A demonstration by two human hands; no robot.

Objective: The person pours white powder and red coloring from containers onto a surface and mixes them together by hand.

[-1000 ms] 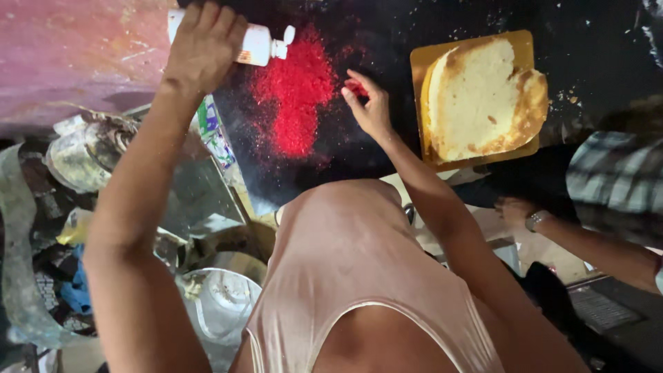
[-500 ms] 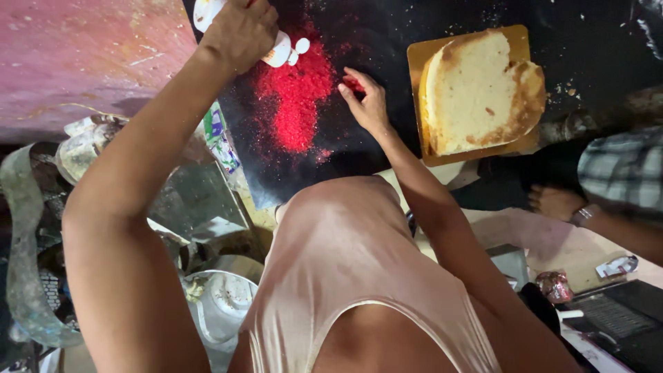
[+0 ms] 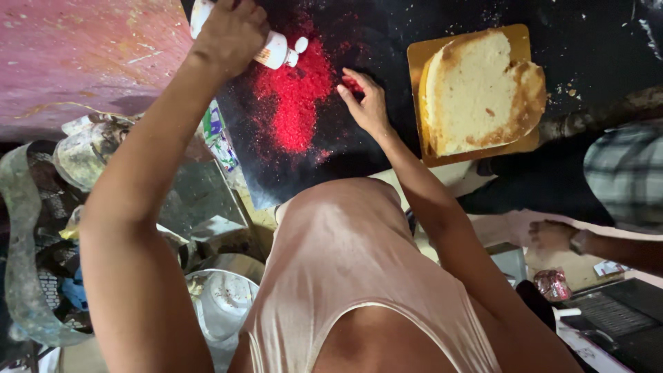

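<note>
Red powder (image 3: 293,97) is spread in a loose heap over the black worktop (image 3: 387,41), and a small white bottle (image 3: 276,50) is held tipped on its side just above the heap's upper edge, its cap end pointing toward the powder. The bottle is clasped by the left hand (image 3: 231,31), whose fingers are wrapped closed around its body so that most of it is covered. The right hand (image 3: 362,100) is laid at the heap's right edge, its fingers drawn loosely together with the tips touching a pinch of the red powder. Well apart to the right, a pale round sponge cake (image 3: 476,93) with browned edges is set on a square golden board (image 3: 421,59). Below the worktop's left corner, crumpled clear plastic (image 3: 27,228) and a white lidded tub (image 3: 221,304) are seen. At the right edge, another person's hand (image 3: 552,236) with a wristwatch is held low, below a checked sleeve (image 3: 621,173).
</note>
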